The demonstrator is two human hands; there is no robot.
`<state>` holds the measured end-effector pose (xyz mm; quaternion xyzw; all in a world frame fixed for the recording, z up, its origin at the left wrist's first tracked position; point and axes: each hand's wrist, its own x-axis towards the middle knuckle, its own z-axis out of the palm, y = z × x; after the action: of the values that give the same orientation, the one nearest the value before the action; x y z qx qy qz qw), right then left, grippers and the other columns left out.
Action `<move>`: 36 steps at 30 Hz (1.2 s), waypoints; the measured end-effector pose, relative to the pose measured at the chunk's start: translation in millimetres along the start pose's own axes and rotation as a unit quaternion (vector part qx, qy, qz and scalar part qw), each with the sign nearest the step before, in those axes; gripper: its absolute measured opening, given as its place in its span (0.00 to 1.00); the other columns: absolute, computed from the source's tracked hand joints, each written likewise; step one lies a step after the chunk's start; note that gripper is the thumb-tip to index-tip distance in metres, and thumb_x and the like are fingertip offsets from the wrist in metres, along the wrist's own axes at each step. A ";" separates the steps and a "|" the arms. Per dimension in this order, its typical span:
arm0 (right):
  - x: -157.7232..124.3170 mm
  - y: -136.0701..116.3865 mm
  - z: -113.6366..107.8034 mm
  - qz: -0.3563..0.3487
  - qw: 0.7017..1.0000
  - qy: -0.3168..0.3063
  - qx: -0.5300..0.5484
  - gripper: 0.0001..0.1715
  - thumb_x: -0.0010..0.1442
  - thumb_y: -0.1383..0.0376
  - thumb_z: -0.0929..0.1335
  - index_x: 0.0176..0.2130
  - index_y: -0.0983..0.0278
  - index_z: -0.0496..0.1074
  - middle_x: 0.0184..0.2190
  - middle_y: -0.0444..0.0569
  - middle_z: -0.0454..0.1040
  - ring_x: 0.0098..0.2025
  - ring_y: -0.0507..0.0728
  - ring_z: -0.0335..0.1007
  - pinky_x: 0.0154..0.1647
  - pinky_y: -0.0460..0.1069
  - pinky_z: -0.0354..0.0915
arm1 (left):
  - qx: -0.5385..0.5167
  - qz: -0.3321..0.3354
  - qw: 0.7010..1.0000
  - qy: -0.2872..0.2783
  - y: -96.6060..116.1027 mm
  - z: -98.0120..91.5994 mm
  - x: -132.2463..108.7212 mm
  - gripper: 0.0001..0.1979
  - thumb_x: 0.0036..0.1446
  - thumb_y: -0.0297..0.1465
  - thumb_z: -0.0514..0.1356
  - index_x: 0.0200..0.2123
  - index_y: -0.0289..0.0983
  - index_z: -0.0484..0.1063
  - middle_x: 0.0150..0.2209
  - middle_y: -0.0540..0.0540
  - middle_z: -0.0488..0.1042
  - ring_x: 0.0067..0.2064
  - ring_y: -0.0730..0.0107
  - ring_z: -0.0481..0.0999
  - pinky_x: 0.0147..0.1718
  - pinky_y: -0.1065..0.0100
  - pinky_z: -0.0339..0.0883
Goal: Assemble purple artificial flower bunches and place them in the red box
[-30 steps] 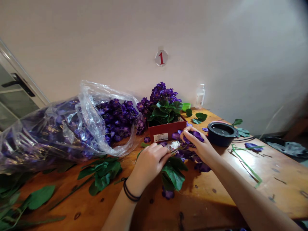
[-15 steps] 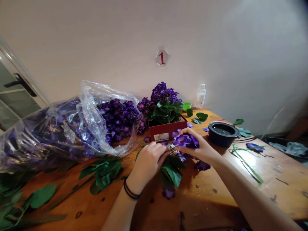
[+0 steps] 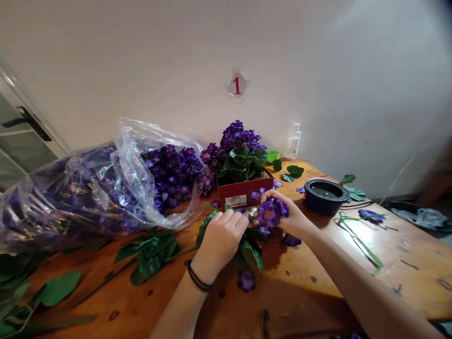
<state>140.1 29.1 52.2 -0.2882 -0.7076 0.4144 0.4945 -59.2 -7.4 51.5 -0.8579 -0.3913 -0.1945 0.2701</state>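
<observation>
My left hand [image 3: 223,235], with a dark band at its wrist, is closed around a leafy green stem [image 3: 183,254]; its fingertips are hidden. Green leaves [image 3: 252,252] spread out below and beside it. Just to the right, my right hand [image 3: 291,216] pinches a purple artificial flower [image 3: 269,214] with an orange centre, close to the left fingers. What lies between the two hands is too small to make out. A loose purple flower [image 3: 246,281] lies on the wooden table below the hands.
A red box [image 3: 231,190] of leaves and purple flowers stands behind my hands. On the left lies a clear plastic bag [image 3: 81,188] full of purple flowers. A dark round pot [image 3: 325,207], a green cup [image 3: 273,157] and a bottle [image 3: 294,143] are on the right.
The purple flower in my right hand has turned so its centre faces me. My left hand has shifted slightly right, and the leaves under it have moved a little left.
</observation>
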 end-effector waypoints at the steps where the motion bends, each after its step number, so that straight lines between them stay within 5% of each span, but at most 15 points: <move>1: 0.1 0.4 0.8 -0.002 1.000 0.002 -0.001 0.16 0.45 0.69 0.71 0.34 0.61 0.63 0.32 0.44 0.65 0.29 0.50 0.60 0.28 0.46 0.59 | 0.002 0.000 1.000 0.004 0.6 0.4 0.2 0.10 0.62 0.25 0.50 0.29 0.37 0.67 0.26 0.48 0.68 0.32 0.65 0.65 0.28 0.64 0.53; 21: -0.1 5.0 8.2 -0.047 0.996 0.036 -0.064 0.16 0.46 0.69 0.71 0.34 0.61 0.62 0.29 0.42 0.65 0.29 0.50 0.62 0.29 0.45 0.60 | 0.018 0.008 0.999 0.042 6.0 4.2 2.3 0.11 0.61 0.22 0.48 0.29 0.36 0.65 0.26 0.47 0.67 0.31 0.63 0.65 0.27 0.64 0.54; 24: -2.8 -1.0 10.0 -0.092 0.982 0.064 -0.151 0.16 0.47 0.71 0.70 0.38 0.61 0.64 0.31 0.43 0.70 0.30 0.52 0.67 0.31 0.45 0.63 | -0.008 -0.037 0.999 0.037 3.7 2.3 3.2 0.09 0.62 0.25 0.50 0.29 0.37 0.66 0.27 0.47 0.68 0.31 0.64 0.66 0.28 0.65 0.54; 28: -13.2 -14.6 11.2 -0.249 0.928 0.132 -0.243 0.28 0.49 0.72 0.69 0.50 0.60 0.64 0.45 0.50 0.73 0.45 0.58 0.71 0.42 0.52 0.67 | -0.087 -0.154 0.983 0.058 -11.1 -3.2 0.2 0.08 0.62 0.29 0.52 0.31 0.37 0.67 0.29 0.47 0.70 0.33 0.66 0.68 0.30 0.67 0.57; 31: -17.4 -21.2 5.8 -0.362 0.884 0.251 -0.157 0.18 0.54 0.71 0.68 0.45 0.58 0.66 0.43 0.50 0.73 0.43 0.57 0.71 0.40 0.53 0.68 | -0.207 -0.248 0.934 0.150 -28.9 -9.3 -6.2 0.07 0.62 0.32 0.53 0.33 0.36 0.68 0.28 0.48 0.70 0.32 0.69 0.69 0.31 0.69 0.59; 33: -14.5 -20.6 1.8 -0.351 0.865 0.349 -0.079 0.09 0.58 0.69 0.65 0.41 0.59 0.67 0.35 0.46 0.72 0.35 0.53 0.70 0.34 0.50 0.67 | -0.314 -0.311 0.869 0.223 -38.7 -14.3 -9.9 0.08 0.60 0.35 0.55 0.33 0.37 0.69 0.26 0.50 0.70 0.29 0.71 0.69 0.29 0.71 0.60; 35: -8.8 -16.6 2.7 -0.248 0.907 0.338 -0.045 0.04 0.62 0.66 0.63 0.39 0.60 0.67 0.31 0.45 0.71 0.30 0.51 0.68 0.30 0.47 0.65 | -0.416 -0.362 0.783 0.288 -44.4 -19.1 -10.8 0.11 0.58 0.39 0.57 0.32 0.37 0.69 0.25 0.52 0.70 0.26 0.74 0.69 0.26 0.73 0.61; 36: -6.3 -13.8 6.3 -0.178 0.943 0.276 -0.047 0.05 0.62 0.64 0.63 0.39 0.61 0.68 0.31 0.45 0.71 0.30 0.51 0.67 0.30 0.46 0.64 | -0.462 -0.375 0.740 0.314 -45.4 -20.8 -10.1 0.12 0.56 0.41 0.59 0.31 0.37 0.69 0.24 0.53 0.70 0.25 0.74 0.69 0.25 0.73 0.61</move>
<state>136.4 15.3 60.3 -0.2833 -0.6022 0.1899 0.7218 -103.2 -1.0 76.4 -0.5513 -0.4365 -0.6957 -0.1464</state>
